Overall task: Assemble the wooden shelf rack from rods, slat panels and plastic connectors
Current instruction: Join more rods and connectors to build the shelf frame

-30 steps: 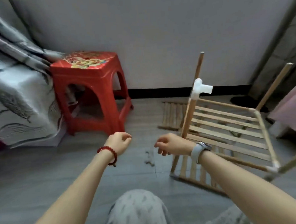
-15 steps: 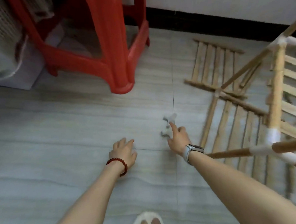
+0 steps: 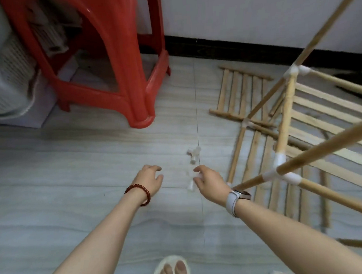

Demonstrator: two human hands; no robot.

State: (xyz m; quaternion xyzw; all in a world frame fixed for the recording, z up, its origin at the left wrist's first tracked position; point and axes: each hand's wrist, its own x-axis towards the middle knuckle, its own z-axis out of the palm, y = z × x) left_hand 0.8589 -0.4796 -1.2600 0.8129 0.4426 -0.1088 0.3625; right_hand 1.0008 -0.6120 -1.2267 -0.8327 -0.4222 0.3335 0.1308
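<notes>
You're at the connector-pickup step. Your right hand (image 3: 210, 179) pinches a white plastic connector (image 3: 191, 184) just off the floor (image 3: 92, 163); a second connector (image 3: 194, 154) lies just beyond it. Your left hand (image 3: 149, 178) hangs loose, holding nothing. The part-built rack (image 3: 281, 130) stands to the right over a loose slat panel (image 3: 243, 90). Next, probably: seat the connector on a free rod end, square to the rod.

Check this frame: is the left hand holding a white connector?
No. The left hand hovers bare over the floor; the white connectors lie nearer the right hand.
</notes>
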